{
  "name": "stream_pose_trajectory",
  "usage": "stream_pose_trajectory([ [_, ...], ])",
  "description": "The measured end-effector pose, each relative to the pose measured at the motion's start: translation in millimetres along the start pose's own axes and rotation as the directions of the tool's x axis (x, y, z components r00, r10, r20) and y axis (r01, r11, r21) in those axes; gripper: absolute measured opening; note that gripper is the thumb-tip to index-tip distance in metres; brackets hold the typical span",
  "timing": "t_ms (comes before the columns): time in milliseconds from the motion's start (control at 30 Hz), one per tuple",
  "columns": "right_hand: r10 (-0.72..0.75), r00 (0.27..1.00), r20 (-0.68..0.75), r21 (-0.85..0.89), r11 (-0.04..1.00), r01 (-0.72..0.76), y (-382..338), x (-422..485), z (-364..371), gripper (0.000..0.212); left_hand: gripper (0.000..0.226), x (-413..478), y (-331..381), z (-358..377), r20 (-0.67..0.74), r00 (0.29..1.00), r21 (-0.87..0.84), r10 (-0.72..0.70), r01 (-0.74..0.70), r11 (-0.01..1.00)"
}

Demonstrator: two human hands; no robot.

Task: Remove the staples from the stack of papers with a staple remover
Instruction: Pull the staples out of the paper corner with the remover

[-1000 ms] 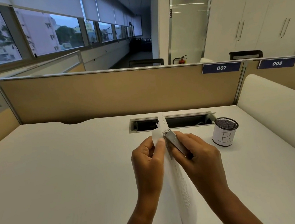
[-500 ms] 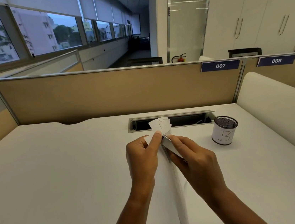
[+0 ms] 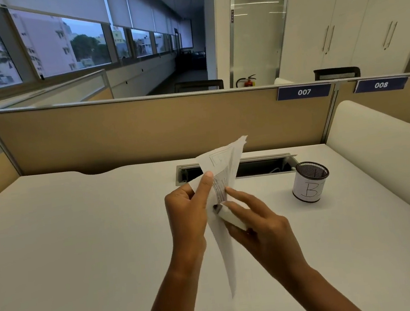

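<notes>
I hold a stack of white papers (image 3: 222,168) on edge above the desk, its upper corner fanned open and tipped to the right. My left hand (image 3: 187,209) pinches the stack near that corner, thumb on the near side. My right hand (image 3: 256,224) grips a pale staple remover (image 3: 229,215) in its palm, its dark tip against the papers just below my left thumb. The right index finger stretches up along the paper. The staple itself is too small to see.
A black mesh cup (image 3: 310,181) with a paper label marked B stands to the right on the white desk (image 3: 81,248). Behind the papers is an open cable slot (image 3: 264,164). A beige partition (image 3: 144,129) closes the back, a white panel (image 3: 385,159) the right.
The papers' top corner has fanned open and leaned right. The staple remover has slid down from the top corner to a spot below my left thumb. The right index finger has straightened.
</notes>
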State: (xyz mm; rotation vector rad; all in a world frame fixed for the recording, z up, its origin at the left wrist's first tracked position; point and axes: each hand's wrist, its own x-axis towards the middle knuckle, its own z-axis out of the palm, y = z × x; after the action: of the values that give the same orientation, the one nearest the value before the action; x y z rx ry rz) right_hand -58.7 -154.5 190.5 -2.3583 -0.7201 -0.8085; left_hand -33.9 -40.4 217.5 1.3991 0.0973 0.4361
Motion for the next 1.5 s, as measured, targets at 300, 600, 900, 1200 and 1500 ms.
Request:
stream_pose_trajectory([
  [300, 0.377, 0.924, 0.054, 0.417, 0.833, -0.365, 6.1, 16.7, -13.5, 0.024, 0.008, -1.2, -2.1, -3.0, 0.166, 0.974, -0.188, -0.154, 0.184, 0.965],
  [600, 0.419, 0.901, 0.109, 0.273, 0.859, -0.432, 8.8, 24.4, -24.0, 0.039, 0.011, 4.1, -6.8, 10.7, 0.051, 0.953, -0.349, -0.299, 0.298, 0.888],
  [900, 0.222, 0.97, 0.095, -0.219, 0.955, -0.197, 18.1, 14.2, -25.6, 0.033, 0.022, -0.6, -15.3, 2.6, 0.141, 0.92, -0.41, -0.366, 0.391, 0.824],
  [1200, 0.484, 0.75, 0.45, 0.378, 0.657, -0.652, 14.8, 32.9, -36.2, 0.016, 0.024, -13.0, -19.5, 11.1, 0.011, 0.982, -0.31, -0.189, 0.183, 0.933],
  [1500, 0.494, 0.698, 0.519, 0.49, 0.497, -0.716, 8.3, 40.6, -41.3, 0.008, 0.025, -25.2, -21.2, 16.6, -0.067, 0.988, -0.052, 0.137, -0.141, 0.989],
])
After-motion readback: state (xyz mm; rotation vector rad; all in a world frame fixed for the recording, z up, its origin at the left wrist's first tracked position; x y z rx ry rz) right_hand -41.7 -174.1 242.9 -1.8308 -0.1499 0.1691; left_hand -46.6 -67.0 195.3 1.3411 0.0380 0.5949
